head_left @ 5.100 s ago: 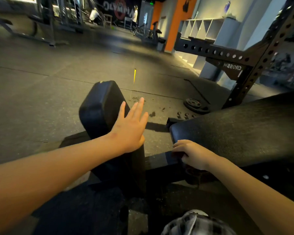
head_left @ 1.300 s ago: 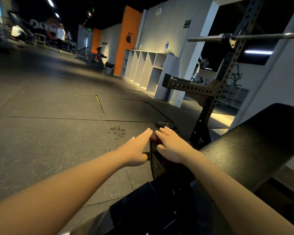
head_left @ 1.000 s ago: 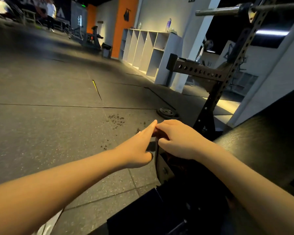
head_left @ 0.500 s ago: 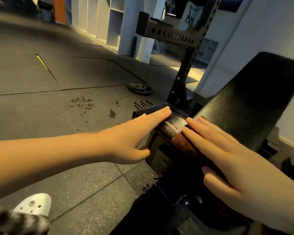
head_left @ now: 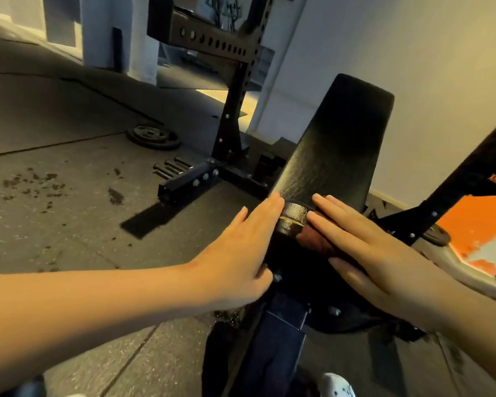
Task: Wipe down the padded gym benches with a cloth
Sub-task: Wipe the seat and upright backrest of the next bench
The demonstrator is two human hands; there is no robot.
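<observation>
Both hands lie flat, fingers straight: the left hand [head_left: 241, 247] against the side of a worn cylinder [head_left: 294, 217], the right hand [head_left: 370, 253] over it (partly covering it). The black bench pad [head_left: 335, 147] rises, tilted, just beyond their fingertips.

I count two hands: left hand [head_left: 241, 253], right hand [head_left: 384, 253]. One black bench pad [head_left: 332, 150], just past the fingertips. One short roller [head_left: 291, 222], between the fingers of both hands. One weight plate [head_left: 153, 136], flat on the floor well beyond the left fingers. Dark pins [head_left: 171, 167], nearer those fingers: three or four, can't tell exactly. One perforated rack upright [head_left: 235, 110], beyond the pins. One white shoe [head_left: 337, 386], well behind the right fingers.
</observation>
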